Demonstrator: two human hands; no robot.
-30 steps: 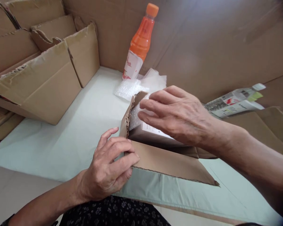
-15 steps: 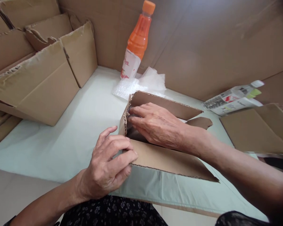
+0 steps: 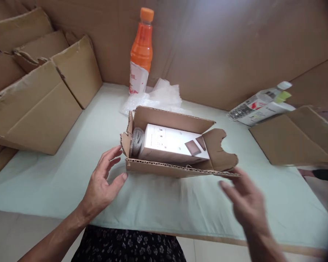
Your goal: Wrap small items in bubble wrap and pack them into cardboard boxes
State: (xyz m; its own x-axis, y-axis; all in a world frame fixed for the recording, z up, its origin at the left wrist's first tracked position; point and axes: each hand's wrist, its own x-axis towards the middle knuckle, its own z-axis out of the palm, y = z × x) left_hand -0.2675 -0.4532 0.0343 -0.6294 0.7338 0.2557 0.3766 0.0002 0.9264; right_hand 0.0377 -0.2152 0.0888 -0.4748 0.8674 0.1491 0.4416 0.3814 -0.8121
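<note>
A small open cardboard box (image 3: 177, 169) stands on the pale green table cover (image 3: 71, 174). Inside it lies a white product box (image 3: 172, 143), with a wad of bubble wrap (image 3: 137, 141) packed at its left end. My left hand (image 3: 102, 183) hovers open just left of the box's near corner, fingers spread, touching nothing. My right hand (image 3: 244, 203) hangs open at the box's right front, slightly blurred, its fingertips close to the torn right flap (image 3: 221, 151).
An orange drink bottle (image 3: 140, 54) stands at the back with loose bubble wrap (image 3: 158, 96) beside it. Larger open cartons (image 3: 43, 102) fill the left side. A printed packet (image 3: 259, 107) and a flat cardboard piece (image 3: 295, 140) lie on the right. Cardboard walls close the back.
My right hand came out of the box, where it had pressed the contents down, and drew back to the right front. My left hand let go of the near flap and opened.
</note>
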